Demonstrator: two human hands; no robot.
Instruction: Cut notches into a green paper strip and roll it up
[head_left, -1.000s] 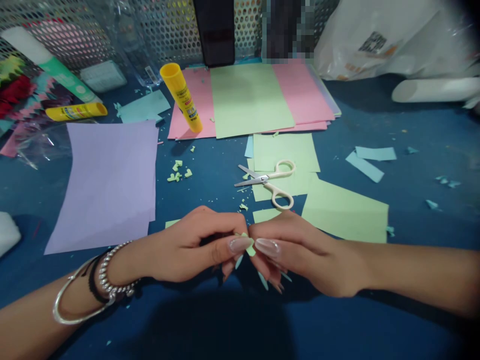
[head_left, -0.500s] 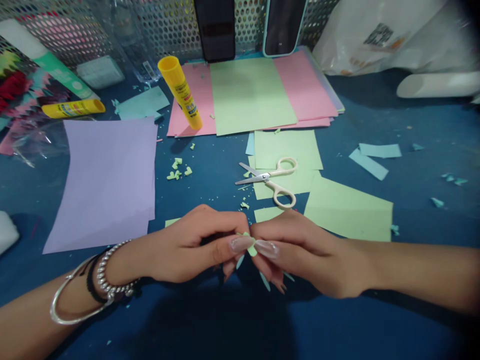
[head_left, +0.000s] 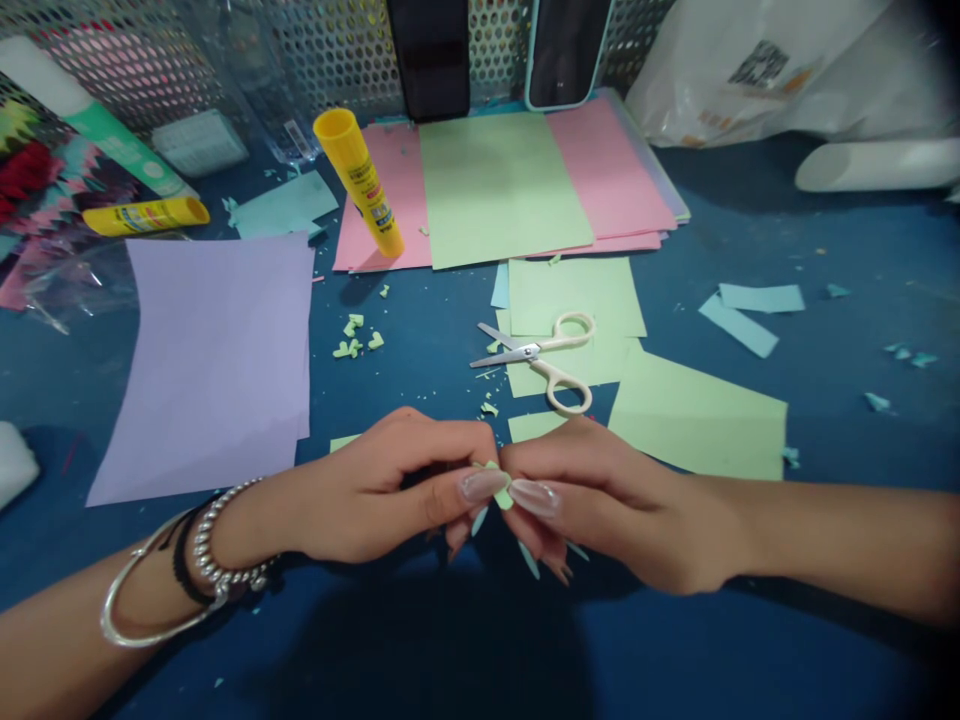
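A small piece of light green paper (head_left: 502,494) is pinched between the fingertips of both hands, held above the near part of the table. My left hand (head_left: 420,490) closes on it from the left, thumb on top. From the right, my right hand (head_left: 600,500) grips the same piece, its thumb nail almost meeting the other. Much of the paper is hidden behind the fingers. Just beyond the hands lie white-handled scissors (head_left: 534,352), blades apart, on light green paper sheets (head_left: 577,290). Small green paper cutouts (head_left: 356,340) are scattered farther left.
Purple paper (head_left: 217,360) lies at left. A yellow glue stick (head_left: 360,185) stands near stacked pink and green sheets (head_left: 502,190); another yellow tube (head_left: 150,216) lies farther left. Two phones (head_left: 429,60) lean on a mesh panel. Blue paper strips (head_left: 759,298) and a plastic bag (head_left: 705,70) are at right.
Hardly anything differs. Both hands keep their pinch on the green paper piece, and the whole view has shifted very slightly.
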